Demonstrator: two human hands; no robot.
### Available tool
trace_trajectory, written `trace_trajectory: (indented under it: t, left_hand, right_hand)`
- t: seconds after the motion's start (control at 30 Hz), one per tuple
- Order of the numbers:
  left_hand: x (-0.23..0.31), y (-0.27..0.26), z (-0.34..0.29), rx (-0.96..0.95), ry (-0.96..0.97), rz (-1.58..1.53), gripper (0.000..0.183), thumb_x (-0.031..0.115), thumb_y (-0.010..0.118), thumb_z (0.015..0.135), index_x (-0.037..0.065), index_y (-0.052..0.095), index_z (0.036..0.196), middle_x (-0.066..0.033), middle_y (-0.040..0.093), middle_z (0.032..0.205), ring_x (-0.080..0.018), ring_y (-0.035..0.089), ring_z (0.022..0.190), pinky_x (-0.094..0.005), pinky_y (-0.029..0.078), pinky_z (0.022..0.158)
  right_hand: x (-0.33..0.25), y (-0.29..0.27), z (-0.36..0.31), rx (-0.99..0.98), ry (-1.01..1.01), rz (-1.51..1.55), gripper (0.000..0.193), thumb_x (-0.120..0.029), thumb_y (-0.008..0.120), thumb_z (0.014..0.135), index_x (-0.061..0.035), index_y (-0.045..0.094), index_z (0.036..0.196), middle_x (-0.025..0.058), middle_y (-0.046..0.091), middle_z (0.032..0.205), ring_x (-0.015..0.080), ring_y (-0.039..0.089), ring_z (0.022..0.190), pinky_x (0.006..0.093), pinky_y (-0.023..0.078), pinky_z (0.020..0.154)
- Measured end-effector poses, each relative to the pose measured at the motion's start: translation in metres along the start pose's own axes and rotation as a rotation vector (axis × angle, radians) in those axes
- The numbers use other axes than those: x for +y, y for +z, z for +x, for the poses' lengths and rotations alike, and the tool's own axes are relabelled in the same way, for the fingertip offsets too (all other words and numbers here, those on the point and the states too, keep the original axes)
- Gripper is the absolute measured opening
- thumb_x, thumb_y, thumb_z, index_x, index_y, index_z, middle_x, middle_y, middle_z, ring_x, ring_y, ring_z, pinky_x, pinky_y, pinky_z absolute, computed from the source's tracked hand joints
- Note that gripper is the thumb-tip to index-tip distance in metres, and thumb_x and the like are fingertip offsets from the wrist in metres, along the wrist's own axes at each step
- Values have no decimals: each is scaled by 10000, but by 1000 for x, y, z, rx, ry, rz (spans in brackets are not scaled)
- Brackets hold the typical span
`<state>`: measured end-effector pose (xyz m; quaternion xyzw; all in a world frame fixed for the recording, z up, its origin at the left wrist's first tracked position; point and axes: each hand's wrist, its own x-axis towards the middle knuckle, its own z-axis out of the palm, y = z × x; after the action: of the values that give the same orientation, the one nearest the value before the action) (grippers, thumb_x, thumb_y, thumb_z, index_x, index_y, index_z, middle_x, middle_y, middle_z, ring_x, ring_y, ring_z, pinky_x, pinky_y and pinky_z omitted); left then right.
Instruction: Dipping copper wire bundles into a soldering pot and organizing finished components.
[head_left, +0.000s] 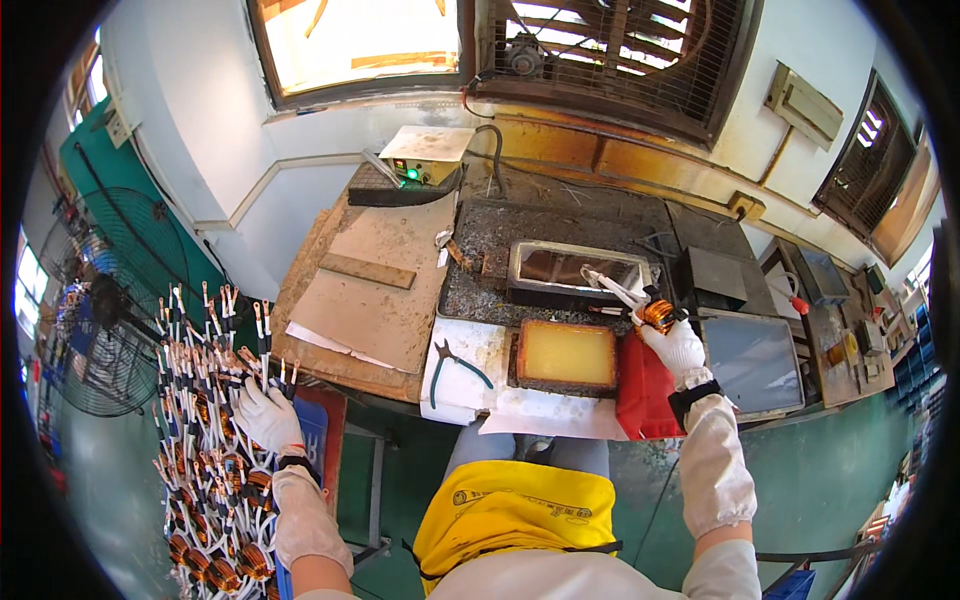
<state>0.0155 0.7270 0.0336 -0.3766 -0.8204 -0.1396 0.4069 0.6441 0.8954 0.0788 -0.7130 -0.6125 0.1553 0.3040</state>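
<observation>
Dark surface (620,190), heap of coils (205,490) at left, metal-rimmed rectangular tray (560,298), left grip (268,418) among the coils, its hold impossible to tell, right grip (676,347) closed on a glossy orange-copper rounded coil (658,316) near the tray's right end, pale leads (615,287) angled over it

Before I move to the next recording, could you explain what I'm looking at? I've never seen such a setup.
There is no robot here: one person works with two white-gloved hands. The single picture comes from a wide fisheye camera on their head, looking down, so edges bend. The right hand holds a copper-wound coil, its pale leads extending over a rectangular tank. The left hand is at a heap of similar coils; whether it grips one is unclear. On the bench are pliers, a pan with yellow contents, a red container and a grey tray.
</observation>
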Motion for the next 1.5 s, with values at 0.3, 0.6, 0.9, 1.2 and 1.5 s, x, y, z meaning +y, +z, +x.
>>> trace_trajectory:
  t: [0.3,0.6,0.9,1.2,1.5]
  left_hand:
    - [-1,-2,-1,-8,-15,-16,408,234,543,887,59,475,1250,-152,550,1142,-334,506,1092,-450,358,1033]
    - [-1,0,-1,-10,-22,-12,388,231,534,892,54,487,1234,-159,559,1134,-321,523,1065,-460,368,1014]
    - [0,1,-1,9,-21,-17,386,229,541,881,56,496,1223,-150,568,1129,-295,537,1052,-449,364,1030]
    - [3,0,2,-4,-28,-26,393,237,541,882,60,492,1230,-151,563,1137,-315,528,1071,-449,360,1031]
    - [-1,1,-1,-20,-36,-15,401,244,544,885,74,490,1245,-147,561,1140,-344,502,1108,-457,363,1015]
  right_hand:
    - [-29,-11,-6,-21,44,-81,572,-464,709,699,-49,610,1080,197,684,935,336,665,911,405,523,779]
    - [-29,-14,1,-86,110,-197,606,-482,705,687,-27,599,1074,224,676,913,355,666,879,421,529,755]
    - [-33,-17,6,-120,119,-294,731,-513,693,682,33,527,1140,232,673,947,357,663,910,414,526,781]
    - [-22,-14,19,-127,105,-333,762,-528,683,676,67,523,1123,247,669,948,362,661,917,413,523,783]
    - [-52,-23,7,-128,113,-337,744,-546,691,672,59,558,1085,250,668,925,362,663,902,412,522,767]
